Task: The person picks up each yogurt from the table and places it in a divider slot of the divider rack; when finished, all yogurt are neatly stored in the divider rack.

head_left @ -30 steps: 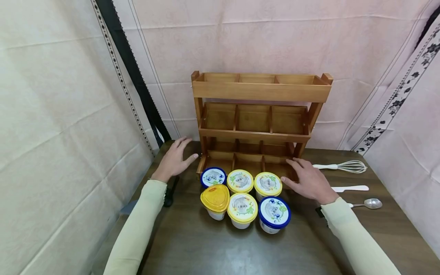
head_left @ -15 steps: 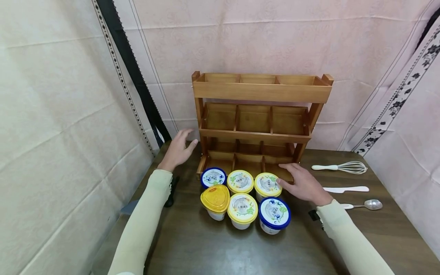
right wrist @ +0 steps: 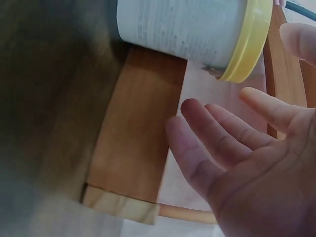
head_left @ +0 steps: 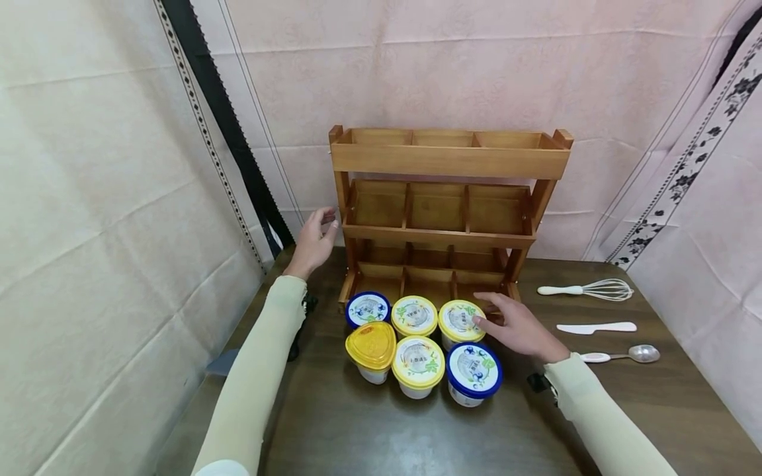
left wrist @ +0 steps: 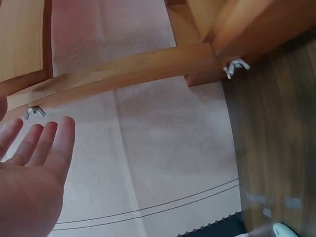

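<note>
Whisk (head_left: 586, 289), knife (head_left: 596, 328) and spoon (head_left: 619, 357) on desk (head_left: 357, 430), right of tubs. Blue-lidded tub (head_left: 474, 370) close in front of rightmost yellow-lidded tub (head_left: 461, 320), other tubs crowding its left. Three-tier wooden rack (head_left: 449, 162) behind. Rightmost yellow-lidded tub just left of right hand (head_left: 519, 325), near thumb; contact unclear. Right hand spread, fingers slightly bent, gripping nothing. Left hand (head_left: 313, 246) near rack's left upright, fingers relaxed, holding nothing.

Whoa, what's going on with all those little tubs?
A person's right hand is beside the back-right yellow-lidded tub, not gripping it. The left hand hovers near the left side of a wooden rack. Six lidded tubs stand together on the table in front of the rack.
</note>
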`<state>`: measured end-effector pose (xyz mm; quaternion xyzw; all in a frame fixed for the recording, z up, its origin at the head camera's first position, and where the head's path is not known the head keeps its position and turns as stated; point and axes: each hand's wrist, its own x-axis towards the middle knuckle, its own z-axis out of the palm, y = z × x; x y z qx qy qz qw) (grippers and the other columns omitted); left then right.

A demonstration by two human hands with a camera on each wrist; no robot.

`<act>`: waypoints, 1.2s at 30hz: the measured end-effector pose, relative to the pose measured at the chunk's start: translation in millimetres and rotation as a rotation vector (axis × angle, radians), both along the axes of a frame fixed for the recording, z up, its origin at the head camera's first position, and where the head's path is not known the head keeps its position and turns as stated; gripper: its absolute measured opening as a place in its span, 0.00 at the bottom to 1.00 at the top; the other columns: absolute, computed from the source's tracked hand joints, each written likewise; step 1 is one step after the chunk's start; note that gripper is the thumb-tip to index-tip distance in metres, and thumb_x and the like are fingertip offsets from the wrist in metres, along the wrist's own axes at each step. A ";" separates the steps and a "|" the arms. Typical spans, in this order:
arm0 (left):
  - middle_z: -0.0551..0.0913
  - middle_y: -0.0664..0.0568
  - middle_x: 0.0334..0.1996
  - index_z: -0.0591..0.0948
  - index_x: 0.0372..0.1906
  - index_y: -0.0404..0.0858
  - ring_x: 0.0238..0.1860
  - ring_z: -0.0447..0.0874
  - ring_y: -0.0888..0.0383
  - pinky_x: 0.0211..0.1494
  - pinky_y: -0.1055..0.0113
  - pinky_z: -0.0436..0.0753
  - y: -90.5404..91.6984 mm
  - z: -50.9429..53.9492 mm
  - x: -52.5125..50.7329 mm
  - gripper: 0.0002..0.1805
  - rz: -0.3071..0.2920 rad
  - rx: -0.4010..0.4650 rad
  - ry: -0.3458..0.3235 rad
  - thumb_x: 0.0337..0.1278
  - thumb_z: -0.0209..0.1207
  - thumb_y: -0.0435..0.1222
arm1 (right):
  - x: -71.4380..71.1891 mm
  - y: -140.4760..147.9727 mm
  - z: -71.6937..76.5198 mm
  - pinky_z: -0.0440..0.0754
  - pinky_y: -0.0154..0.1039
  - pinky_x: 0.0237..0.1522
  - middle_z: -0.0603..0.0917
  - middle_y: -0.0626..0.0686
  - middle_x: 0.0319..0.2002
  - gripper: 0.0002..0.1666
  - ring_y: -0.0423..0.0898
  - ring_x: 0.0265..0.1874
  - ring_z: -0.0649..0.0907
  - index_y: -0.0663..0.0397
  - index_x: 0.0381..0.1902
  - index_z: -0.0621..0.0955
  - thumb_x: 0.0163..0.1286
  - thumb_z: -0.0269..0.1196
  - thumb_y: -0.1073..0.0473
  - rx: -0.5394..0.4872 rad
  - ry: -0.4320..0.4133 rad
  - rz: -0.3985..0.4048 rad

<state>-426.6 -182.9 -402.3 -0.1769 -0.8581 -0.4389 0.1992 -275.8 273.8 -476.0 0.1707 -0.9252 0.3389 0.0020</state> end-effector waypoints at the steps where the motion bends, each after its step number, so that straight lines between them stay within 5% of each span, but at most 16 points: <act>1: 0.75 0.43 0.71 0.69 0.77 0.40 0.73 0.73 0.45 0.73 0.43 0.76 1.0 0.7 -1.6 0.25 -0.001 0.012 -0.003 0.85 0.50 0.44 | 0.7 0.3 -1.9 0.85 0.61 0.61 0.81 0.59 0.68 0.41 0.60 0.63 0.83 0.46 0.76 0.72 0.74 0.66 0.35 -0.015 -0.011 -0.002; 10: 0.78 0.44 0.70 0.73 0.73 0.41 0.73 0.74 0.45 0.75 0.46 0.74 9.3 6.2 -16.7 0.24 0.001 0.131 -0.011 0.82 0.54 0.46 | 5.6 4.0 -16.8 0.86 0.56 0.59 0.83 0.53 0.63 0.42 0.54 0.60 0.83 0.45 0.76 0.72 0.71 0.70 0.39 -0.104 -0.038 0.012; 20: 0.82 0.40 0.60 0.78 0.64 0.36 0.65 0.80 0.44 0.72 0.48 0.76 18.1 12.2 -27.7 0.17 0.016 0.255 -0.009 0.79 0.58 0.39 | 8.7 3.5 -16.3 0.85 0.47 0.56 0.83 0.54 0.64 0.37 0.54 0.58 0.82 0.42 0.75 0.73 0.73 0.70 0.43 -0.179 -0.092 0.067; 36: 0.83 0.43 0.58 0.80 0.62 0.38 0.61 0.82 0.48 0.60 0.57 0.82 17.6 14.4 -33.0 0.17 -0.011 0.378 -0.009 0.75 0.63 0.38 | 6.4 11.2 -18.5 0.77 0.70 0.67 0.77 0.59 0.72 0.38 0.65 0.69 0.77 0.43 0.75 0.73 0.72 0.72 0.48 -0.188 -0.116 0.153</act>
